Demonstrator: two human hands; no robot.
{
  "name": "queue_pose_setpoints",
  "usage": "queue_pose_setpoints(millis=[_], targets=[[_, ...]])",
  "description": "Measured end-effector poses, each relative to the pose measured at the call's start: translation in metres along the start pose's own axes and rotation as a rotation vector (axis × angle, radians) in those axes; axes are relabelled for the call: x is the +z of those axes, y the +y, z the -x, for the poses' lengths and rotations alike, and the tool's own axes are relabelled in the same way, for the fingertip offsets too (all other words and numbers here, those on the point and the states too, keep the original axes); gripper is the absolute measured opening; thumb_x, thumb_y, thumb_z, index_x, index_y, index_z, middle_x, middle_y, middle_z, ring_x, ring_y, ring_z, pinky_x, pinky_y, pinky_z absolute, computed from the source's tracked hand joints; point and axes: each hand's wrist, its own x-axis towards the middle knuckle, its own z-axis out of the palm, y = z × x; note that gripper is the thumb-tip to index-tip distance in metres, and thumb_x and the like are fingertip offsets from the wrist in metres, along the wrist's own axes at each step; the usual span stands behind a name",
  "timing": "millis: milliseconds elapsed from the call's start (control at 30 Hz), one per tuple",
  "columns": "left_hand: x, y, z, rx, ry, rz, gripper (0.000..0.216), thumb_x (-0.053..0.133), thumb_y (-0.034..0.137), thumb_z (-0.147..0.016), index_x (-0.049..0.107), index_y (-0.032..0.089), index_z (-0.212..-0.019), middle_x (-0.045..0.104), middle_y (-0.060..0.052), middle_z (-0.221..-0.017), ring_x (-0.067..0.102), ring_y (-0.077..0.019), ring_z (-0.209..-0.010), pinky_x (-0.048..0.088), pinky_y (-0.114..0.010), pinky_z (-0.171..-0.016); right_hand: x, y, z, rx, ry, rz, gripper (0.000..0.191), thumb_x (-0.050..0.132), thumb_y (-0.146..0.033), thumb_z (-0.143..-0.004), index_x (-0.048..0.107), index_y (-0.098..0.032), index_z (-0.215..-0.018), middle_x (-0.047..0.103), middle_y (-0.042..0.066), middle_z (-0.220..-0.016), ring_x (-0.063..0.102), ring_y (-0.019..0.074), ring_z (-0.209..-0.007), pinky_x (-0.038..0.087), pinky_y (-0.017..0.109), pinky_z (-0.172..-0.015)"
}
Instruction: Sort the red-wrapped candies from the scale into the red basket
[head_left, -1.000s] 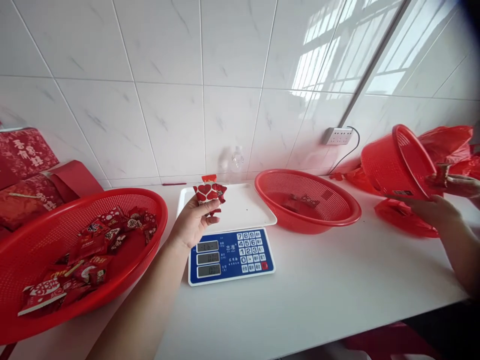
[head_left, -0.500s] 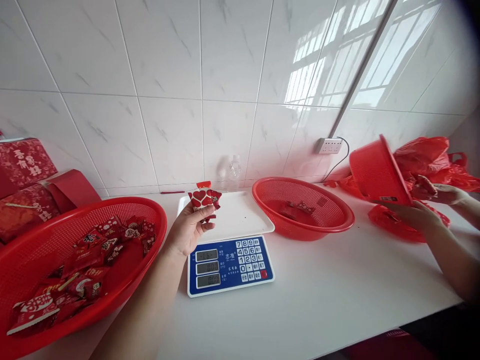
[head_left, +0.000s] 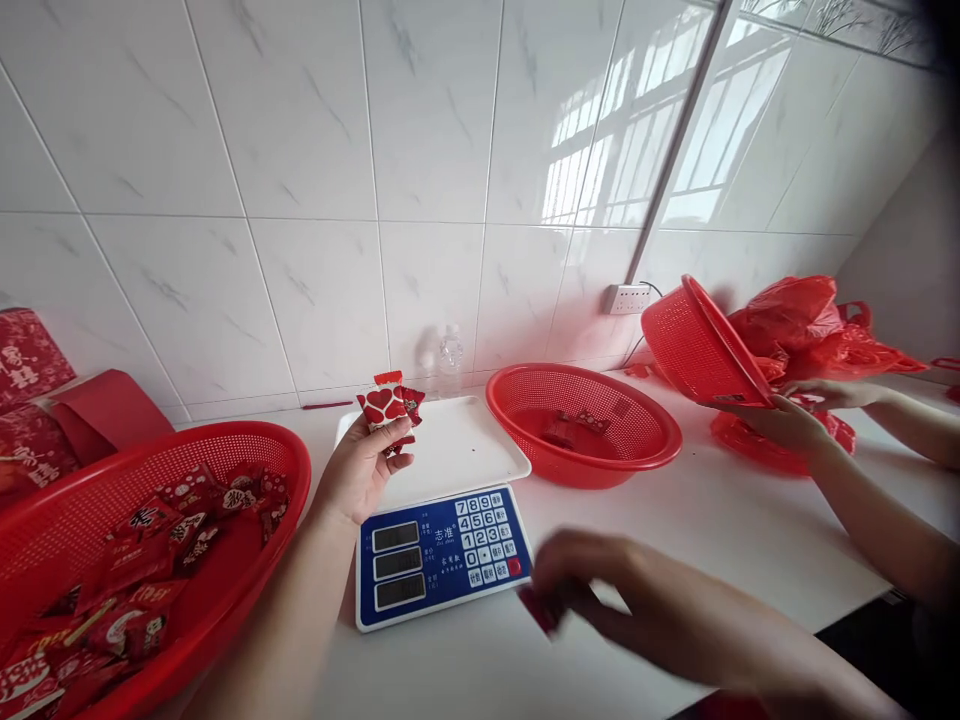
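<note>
My left hand [head_left: 352, 478] is raised over the front left corner of a white and blue scale [head_left: 442, 560]. It grips a few red candy packets with heart prints [head_left: 386, 405] between thumb and fingers. My right hand [head_left: 645, 610] is blurred at the bottom, just right of the scale's keypad, with its fingers curled on a small red packet [head_left: 538, 610]. The scale's white pan [head_left: 457, 450] is bare.
A large red basket [head_left: 187, 445] with several red packets stands at left. A second red basket [head_left: 585, 470] with a few packets sits right of the scale. Another person's hands [head_left: 780, 425] tilt a third basket [head_left: 690, 345] by red plastic bags [head_left: 795, 320]. A bottle [head_left: 450, 355] stands at the wall.
My right hand has come into view at the bottom, moving left toward the scale. The view has shifted to the right. The other person's basket is tipped further.
</note>
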Motion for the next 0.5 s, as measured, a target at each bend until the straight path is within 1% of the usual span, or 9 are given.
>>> queue_pose_setpoints(millis=[33,100,133,200,233,333,400,467,500], targets=[[0.0,0.001,-0.001,0.007,0.006,0.002,0.031,0.084,0.023,-0.058,0.069,0.019,-0.086,0.068,0.0,-0.083,0.059,-0.0083,-0.064,0.05,-0.016,-0.048,0.0,-0.004,-0.027,-0.049,-0.089,0.03,0.022,0.053,-0.015,-0.087,0.068,-0.029,-0.095,0.067,0.003,-0.096,0.063,0.0175,-0.085,0.052,0.032,-0.075],[0.0,0.004,-0.002,0.028,0.023,0.009,0.031,0.085,0.022,-0.057,0.069,0.019,-0.084,0.068,0.0,-0.082,0.059,-0.0083,-0.063,0.05,-0.016,-0.048,0.003,-0.009,-0.074,-0.137,0.041,0.09,0.024,0.048,-0.01,-0.085,0.066,-0.022,-0.096,0.065,0.005,-0.097,0.062,0.0154,-0.084,0.051,0.031,-0.076],[-0.002,0.004,-0.002,0.042,0.036,0.016,0.031,0.085,0.022,-0.057,0.069,0.019,-0.083,0.068,0.0,-0.081,0.059,-0.0084,-0.063,0.05,-0.016,-0.047,0.005,-0.009,-0.094,-0.155,0.1,0.113,0.025,0.048,-0.009,-0.083,0.066,-0.02,-0.095,0.064,0.005,-0.099,0.062,0.0149,-0.084,0.051,0.03,-0.076],[-0.006,0.004,-0.004,0.06,0.063,0.024,0.031,0.085,0.023,-0.057,0.068,0.019,-0.083,0.069,0.0,-0.081,0.06,-0.0087,-0.064,0.05,-0.016,-0.047,0.012,-0.006,-0.123,-0.158,0.143,0.191,0.027,0.046,-0.006,-0.08,0.067,-0.018,-0.091,0.064,0.007,-0.101,0.062,0.0154,-0.086,0.05,0.031,-0.078],[-0.008,0.004,-0.005,0.063,0.077,0.023,0.032,0.085,0.022,-0.057,0.068,0.019,-0.083,0.069,0.001,-0.082,0.06,-0.0087,-0.064,0.05,-0.016,-0.048,0.016,-0.006,-0.132,-0.146,0.152,0.226,0.027,0.047,-0.006,-0.08,0.067,-0.018,-0.093,0.064,0.008,-0.103,0.062,0.0167,-0.087,0.05,0.033,-0.08],[-0.014,0.001,-0.01,0.043,0.112,0.007,0.032,0.084,0.021,-0.057,0.068,0.018,-0.084,0.069,0.0,-0.083,0.061,-0.0086,-0.063,0.05,-0.016,-0.048,0.022,-0.012,-0.14,-0.156,0.218,0.236,0.027,0.051,-0.013,-0.083,0.065,-0.02,-0.105,0.065,0.01,-0.11,0.063,0.0208,-0.095,0.049,0.039,-0.085],[-0.016,-0.001,-0.014,0.011,0.133,0.018,0.031,0.084,0.02,-0.057,0.068,0.017,-0.083,0.069,0.0,-0.082,0.06,-0.0081,-0.062,0.05,-0.016,-0.047,0.023,-0.021,-0.131,-0.219,0.302,0.155,0.026,0.051,-0.02,-0.087,0.064,-0.023,-0.109,0.066,0.008,-0.111,0.063,0.021,-0.097,0.05,0.039,-0.084],[-0.016,-0.003,-0.018,-0.024,0.146,0.052,0.028,0.083,0.019,-0.058,0.067,0.017,-0.081,0.068,0.001,-0.079,0.06,-0.0079,-0.062,0.05,-0.016,-0.048,0.022,-0.027,-0.118,-0.276,0.345,0.12,0.026,0.052,-0.028,-0.088,0.064,-0.026,-0.111,0.067,0.006,-0.109,0.064,0.0229,-0.098,0.052,0.038,-0.08],[-0.016,-0.004,-0.02,-0.039,0.148,0.066,0.027,0.083,0.018,-0.058,0.066,0.018,-0.08,0.067,0.001,-0.078,0.06,-0.0079,-0.062,0.05,-0.016,-0.048,0.021,-0.027,-0.112,-0.278,0.354,0.117,0.026,0.053,-0.032,-0.088,0.065,-0.027,-0.111,0.068,0.005,-0.108,0.064,0.0245,-0.097,0.053,0.039,-0.078]])
